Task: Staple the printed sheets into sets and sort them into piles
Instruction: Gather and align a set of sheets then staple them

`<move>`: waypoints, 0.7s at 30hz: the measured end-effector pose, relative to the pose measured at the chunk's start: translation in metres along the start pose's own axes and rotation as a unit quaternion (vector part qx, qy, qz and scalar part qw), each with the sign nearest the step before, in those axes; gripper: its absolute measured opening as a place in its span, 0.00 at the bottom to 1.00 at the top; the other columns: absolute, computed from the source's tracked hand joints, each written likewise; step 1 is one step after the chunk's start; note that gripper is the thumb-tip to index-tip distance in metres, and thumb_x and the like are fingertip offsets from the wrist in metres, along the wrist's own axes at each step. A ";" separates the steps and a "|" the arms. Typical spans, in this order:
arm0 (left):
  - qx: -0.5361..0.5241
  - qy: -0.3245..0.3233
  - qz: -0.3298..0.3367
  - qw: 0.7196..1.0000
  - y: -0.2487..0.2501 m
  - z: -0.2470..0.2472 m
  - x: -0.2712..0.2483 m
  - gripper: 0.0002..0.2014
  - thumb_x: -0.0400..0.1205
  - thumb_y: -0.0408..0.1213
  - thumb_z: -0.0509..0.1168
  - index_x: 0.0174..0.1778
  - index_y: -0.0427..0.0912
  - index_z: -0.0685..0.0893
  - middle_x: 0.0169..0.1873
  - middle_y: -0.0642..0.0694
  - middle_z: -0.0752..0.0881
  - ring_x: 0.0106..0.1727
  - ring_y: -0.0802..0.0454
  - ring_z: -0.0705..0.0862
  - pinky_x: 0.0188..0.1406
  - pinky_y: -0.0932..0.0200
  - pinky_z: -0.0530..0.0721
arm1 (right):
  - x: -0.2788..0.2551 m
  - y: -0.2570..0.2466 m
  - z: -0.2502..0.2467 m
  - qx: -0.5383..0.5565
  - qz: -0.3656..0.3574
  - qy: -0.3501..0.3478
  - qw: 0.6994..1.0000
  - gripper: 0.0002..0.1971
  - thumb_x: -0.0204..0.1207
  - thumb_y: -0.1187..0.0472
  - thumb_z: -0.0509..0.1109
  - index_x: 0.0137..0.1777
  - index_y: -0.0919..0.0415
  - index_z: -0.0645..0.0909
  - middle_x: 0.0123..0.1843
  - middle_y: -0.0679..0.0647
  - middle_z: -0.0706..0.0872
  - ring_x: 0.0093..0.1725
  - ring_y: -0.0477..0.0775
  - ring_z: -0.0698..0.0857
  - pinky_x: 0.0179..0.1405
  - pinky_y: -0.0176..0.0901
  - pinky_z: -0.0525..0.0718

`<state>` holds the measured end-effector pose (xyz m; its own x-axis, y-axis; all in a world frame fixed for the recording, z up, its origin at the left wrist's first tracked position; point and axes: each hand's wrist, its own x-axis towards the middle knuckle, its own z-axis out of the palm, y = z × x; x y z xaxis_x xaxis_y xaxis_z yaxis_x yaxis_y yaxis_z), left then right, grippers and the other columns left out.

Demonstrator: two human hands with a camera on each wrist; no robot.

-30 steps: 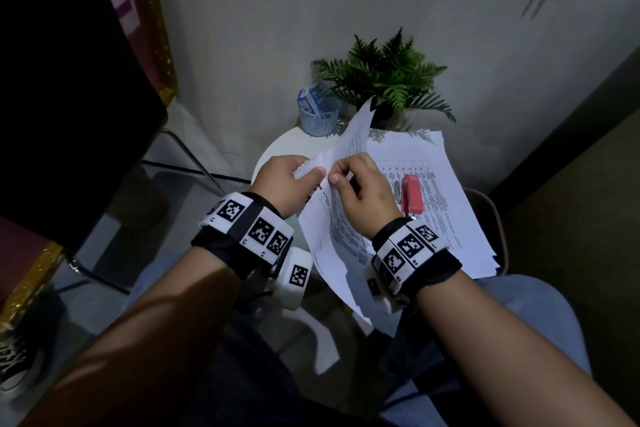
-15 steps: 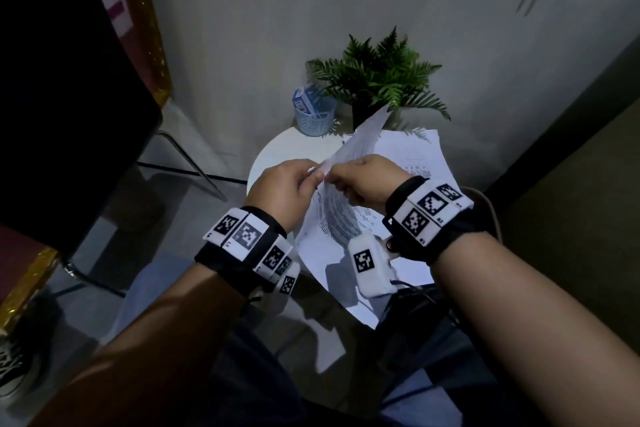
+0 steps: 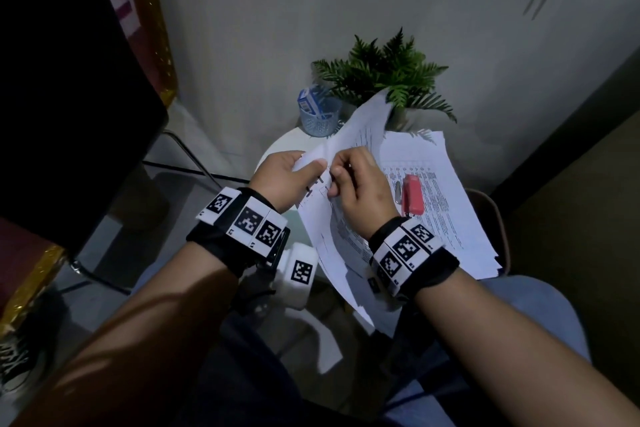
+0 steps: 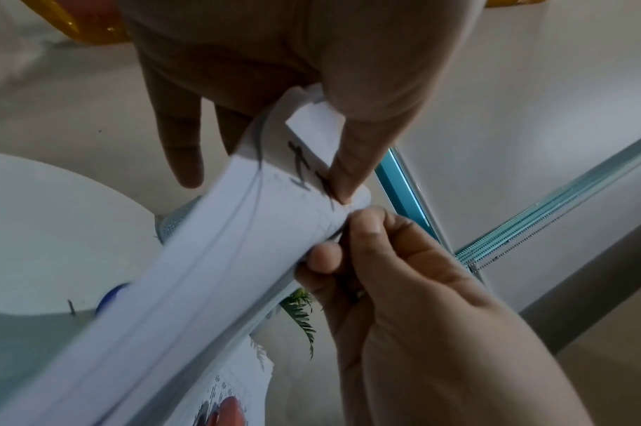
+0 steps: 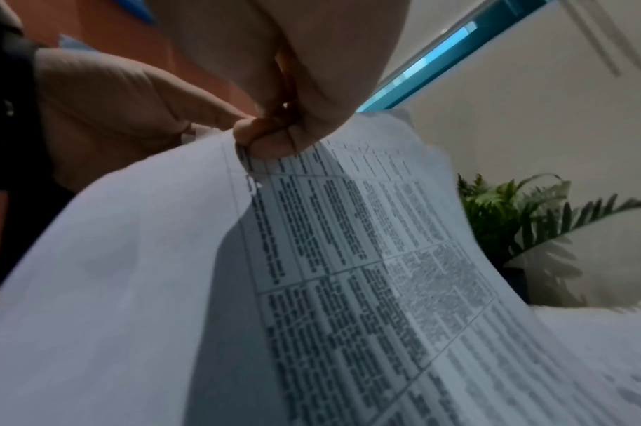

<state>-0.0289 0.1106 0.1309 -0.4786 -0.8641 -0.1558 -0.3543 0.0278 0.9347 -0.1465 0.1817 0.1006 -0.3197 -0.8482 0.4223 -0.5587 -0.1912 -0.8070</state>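
Observation:
A set of printed sheets is held up over the round white table, bent and tilted. My left hand grips its folded corner with the thumb on top. My right hand pinches the same corner area from the right, fingers curled. A pile of printed sheets lies on the table to the right. A red stapler rests on that pile, free of both hands.
A potted fern and a blue mesh cup stand at the table's back edge by the wall. A dark chair stands at left. My knees are just below the table's near edge.
My right wrist has rolled back so its markers sit near me again. The held sheets swung up further towards the fern, and the red stapler shows again.

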 end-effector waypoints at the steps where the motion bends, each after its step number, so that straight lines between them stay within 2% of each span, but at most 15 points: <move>1: 0.010 -0.007 0.000 1.000 0.000 -0.001 0.000 0.13 0.82 0.38 0.64 0.31 0.41 0.82 0.25 0.44 0.83 0.24 0.53 0.79 0.29 0.63 0.77 | 0.000 0.001 -0.001 -0.007 -0.008 -0.006 1.000 0.07 0.79 0.72 0.58 0.42 0.69 0.75 0.38 0.56 0.76 0.32 0.35 0.78 0.37 0.19 0.70; 3: 0.027 -0.017 -0.006 0.999 0.002 -0.002 0.002 0.16 0.82 0.38 0.64 0.27 0.42 0.77 0.21 0.46 0.78 0.19 0.55 0.75 0.23 0.66 0.74 | 0.000 0.002 -0.004 -0.027 -0.030 -0.018 0.999 0.07 0.80 0.70 0.57 0.43 0.68 0.76 0.41 0.53 0.74 0.31 0.41 0.77 0.36 0.24 0.73; 6: 0.025 -0.019 -0.022 0.999 0.003 -0.003 0.006 0.16 0.80 0.39 0.65 0.25 0.42 0.75 0.20 0.45 0.76 0.21 0.49 0.74 0.23 0.63 0.72 | 0.000 0.004 -0.009 -0.066 -0.056 -0.030 0.996 0.06 0.80 0.69 0.60 0.44 0.68 0.77 0.43 0.52 0.73 0.34 0.50 0.79 0.36 0.37 0.76; 8: -0.004 -0.010 -0.031 0.999 0.004 -0.003 0.006 0.15 0.79 0.38 0.66 0.26 0.42 0.77 0.18 0.49 0.78 0.21 0.52 0.75 0.23 0.65 0.72 | 0.002 0.005 -0.013 -0.082 -0.039 -0.026 0.996 0.05 0.80 0.66 0.63 0.46 0.67 0.80 0.44 0.51 0.75 0.38 0.51 0.79 0.39 0.40 0.78; 10: -0.017 -0.007 -0.022 1.000 0.006 -0.004 0.003 0.14 0.80 0.35 0.66 0.27 0.41 0.78 0.14 0.53 0.79 0.16 0.60 0.75 0.19 0.70 0.72 | 0.004 0.007 -0.015 -0.093 -0.009 -0.023 0.995 0.05 0.78 0.64 0.67 0.46 0.66 0.83 0.43 0.52 0.78 0.40 0.48 0.78 0.43 0.40 0.79; 12: -0.015 -0.005 -0.008 1.000 0.007 -0.005 0.001 0.15 0.80 0.34 0.67 0.27 0.41 0.79 0.12 0.55 0.78 0.14 0.63 0.74 0.17 0.72 0.71 | 0.003 0.006 -0.016 -0.104 0.005 -0.021 0.994 0.04 0.76 0.65 0.70 0.46 0.65 0.84 0.43 0.55 0.82 0.39 0.48 0.79 0.44 0.40 0.80; 16: 0.018 0.013 0.012 1.000 0.008 -0.005 -0.001 0.14 0.79 0.36 0.68 0.28 0.36 0.81 0.16 0.51 0.79 0.15 0.59 0.75 0.19 0.70 0.73 | 0.002 -0.007 -0.018 -0.097 -0.008 0.002 0.995 0.03 0.73 0.65 0.72 0.44 0.63 0.85 0.41 0.55 0.85 0.35 0.50 0.82 0.40 0.38 0.81; 19: 0.038 0.020 0.028 0.999 0.009 -0.003 -0.003 0.14 0.79 0.36 0.68 0.34 0.27 0.84 0.22 0.40 0.81 0.20 0.53 0.77 0.21 0.67 0.74 | 0.005 -0.015 -0.019 -0.121 -0.018 -0.004 0.992 0.03 0.73 0.64 0.72 0.44 0.63 0.85 0.40 0.55 0.85 0.35 0.50 0.83 0.39 0.37 0.81; 21: 0.044 0.027 0.035 0.998 0.009 -0.002 -0.003 0.15 0.79 0.36 0.67 0.37 0.24 0.84 0.25 0.37 0.82 0.23 0.51 0.78 0.22 0.66 0.74 | 0.008 -0.017 -0.020 -0.136 -0.021 -0.016 0.990 0.03 0.72 0.65 0.72 0.43 0.63 0.86 0.39 0.54 0.85 0.33 0.48 0.82 0.36 0.29 0.78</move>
<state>-0.0288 0.1123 0.1402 -0.4621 -0.8839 -0.0715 -0.3924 0.1315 0.9103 -0.1548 0.1879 0.1259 -0.2704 -0.8586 0.4356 -0.7579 -0.0892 -0.6463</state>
